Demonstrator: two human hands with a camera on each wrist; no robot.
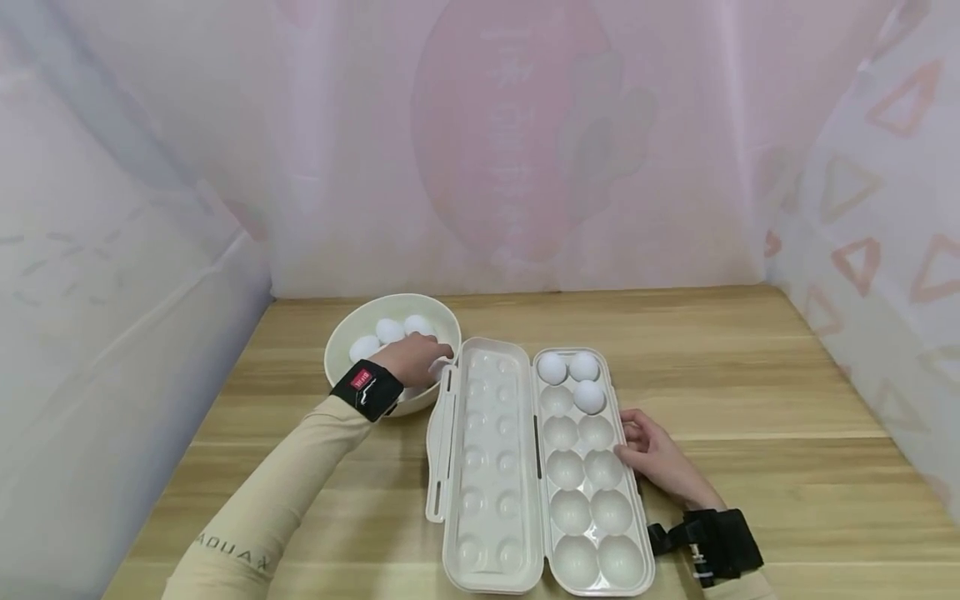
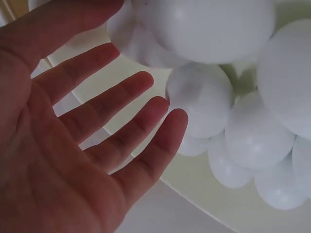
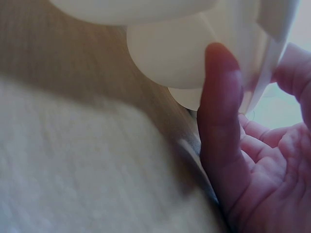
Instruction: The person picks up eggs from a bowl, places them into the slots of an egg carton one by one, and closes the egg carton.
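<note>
Inside the bowl (image 1: 341, 354), the left hand (image 1: 412, 358) is reaching among the eggs (image 1: 390, 331). In the left wrist view its fingers (image 2: 121, 97) are lying straight and slightly spread, gripping nothing, with the fingertips just beside one egg (image 2: 201, 99); whether they are touching it cannot be told. The eggs are lying piled in the bowl, which is standing on the table (image 1: 750, 375) just left of the open carton (image 1: 450, 467).

The right hand (image 1: 656, 457) is resting against the right edge of the carton, midway along its tray. In the right wrist view one finger (image 3: 221, 121) is lying straight against the tray's outer wall; the other fingers are sitting loosely beside it and are holding nothing.

Three eggs (image 1: 570, 375) are sitting in the far cups of the tray. The lid is lying flat to the left, hinged alongside.
</note>
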